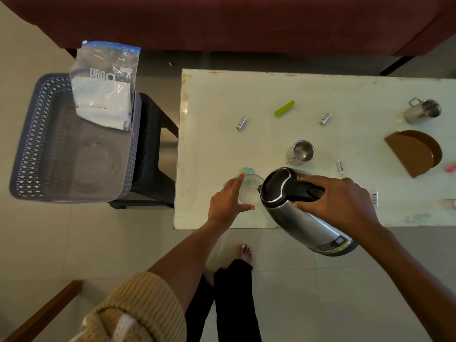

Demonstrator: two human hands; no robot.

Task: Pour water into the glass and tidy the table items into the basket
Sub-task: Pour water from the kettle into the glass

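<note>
The right hand (338, 201) is wrapped round the black handle of the steel electric kettle (296, 218), tilted left with its spout just over the right rim of the clear drinking glass (250, 188) standing near the near-left corner of the pale glass-topped table (246, 95). The left hand (227, 201) brackets the glass with straight fingers, not gripping it. A sharper tilt could send water past the rim or onto that thumb, and the spout could knock the unheld glass over.
</note>
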